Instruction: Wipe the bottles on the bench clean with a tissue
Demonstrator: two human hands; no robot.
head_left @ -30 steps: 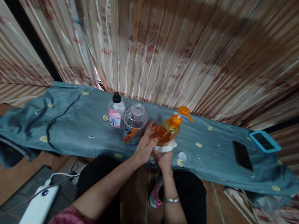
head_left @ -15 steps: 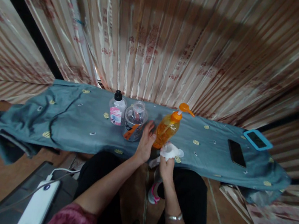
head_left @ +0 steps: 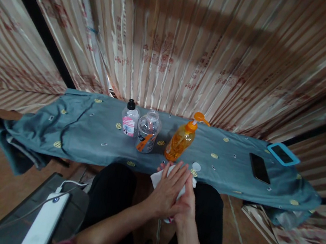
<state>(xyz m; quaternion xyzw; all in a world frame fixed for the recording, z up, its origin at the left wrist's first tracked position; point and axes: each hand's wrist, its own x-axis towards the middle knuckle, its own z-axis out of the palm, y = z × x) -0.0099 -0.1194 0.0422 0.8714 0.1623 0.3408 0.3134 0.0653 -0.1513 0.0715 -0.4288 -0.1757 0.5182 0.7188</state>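
Note:
My left hand (head_left: 167, 189) lies flat, fingers straight, over my right hand (head_left: 187, 206) just in front of the table's near edge. A crumpled white tissue (head_left: 156, 177) is pressed between the two palms, and its edges stick out on both sides. An orange pump bottle (head_left: 180, 141) stands upright on the blue-grey cloth (head_left: 85, 136), a little beyond my fingertips and touched by neither hand. A small white round cap (head_left: 196, 166) lies on the cloth beside the bottle's base.
A clear plastic jar (head_left: 148, 132) and a small bottle with a pink label (head_left: 129, 118) stand left of the pump bottle. A black phone (head_left: 259, 168) and a blue-cased device (head_left: 282, 153) lie far right. A white power bank (head_left: 44, 223) with a cable sits low left. Striped curtains hang behind.
Both hands have drawn back from the orange pump bottle toward my lap. The bottle, tilted a second ago, now stands upright alone. My left hand has closed flat over the tissue in my right.

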